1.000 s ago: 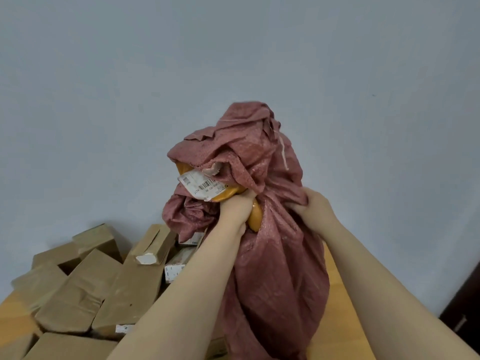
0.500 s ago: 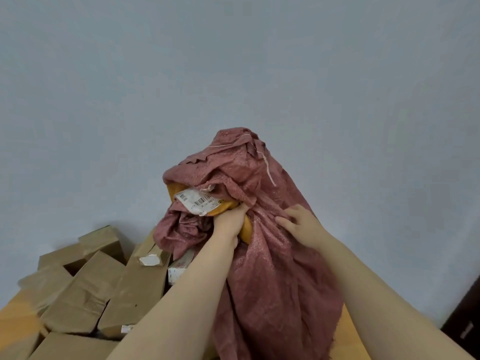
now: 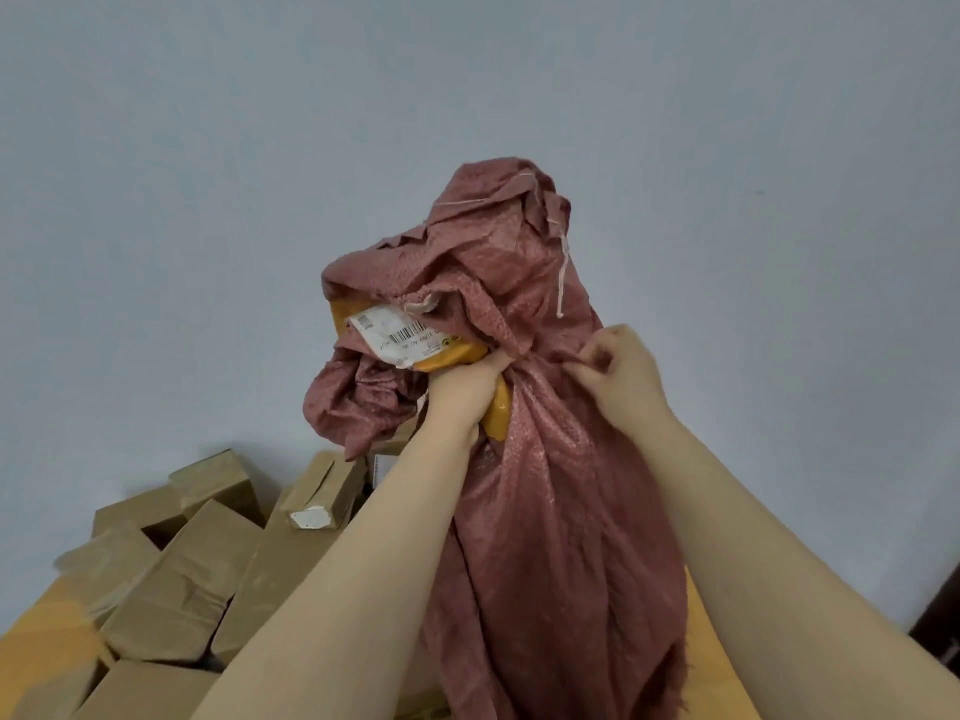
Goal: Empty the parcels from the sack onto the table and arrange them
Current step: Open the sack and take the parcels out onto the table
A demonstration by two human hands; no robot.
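Observation:
A dusty-red woven sack (image 3: 545,511) is held up over the wooden table (image 3: 36,646), its fabric bunched at the top. A yellow parcel (image 3: 457,350) with a white barcode label pokes out among the folds. My left hand (image 3: 462,392) grips the bunched sack together with the yellow parcel. My right hand (image 3: 618,381) pinches the sack's fabric just to the right of it. Several brown cardboard parcels (image 3: 182,579) lie heaped on the table at the lower left.
A plain grey wall (image 3: 208,200) fills the background. A long narrow box (image 3: 322,491) with a white end leans on the heap beside the sack. A dark edge (image 3: 940,631) shows at the far right. The table's orange surface shows right of the sack.
The sack has been lifted higher and its top has shifted right. My right hand went from lying on the fabric to pinching it. My left hand keeps its grip.

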